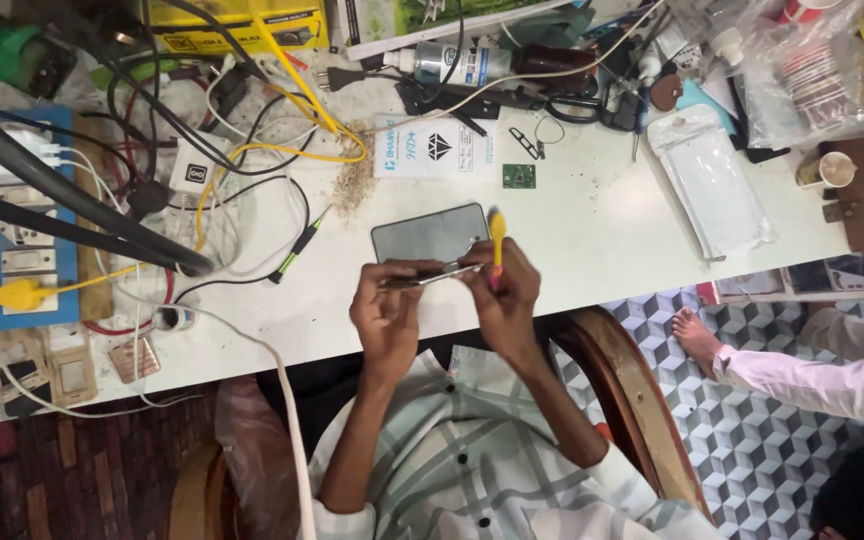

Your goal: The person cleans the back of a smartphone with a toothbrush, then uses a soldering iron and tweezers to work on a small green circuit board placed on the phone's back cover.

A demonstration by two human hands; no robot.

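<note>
Left hand (387, 305) and right hand (505, 290) grip metal tweezers (432, 276) and a yellow tool (497, 235) over a phone (428, 233).

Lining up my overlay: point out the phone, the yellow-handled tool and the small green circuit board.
phone (428, 233), head view, on its grey back.
yellow-handled tool (497, 235), head view, on the handle.
small green circuit board (519, 176), head view, on its middle.

1 phone (430, 236), 1 circuit board (519, 176), 1 scissors (577, 106), 1 cup (834, 170)
</note>
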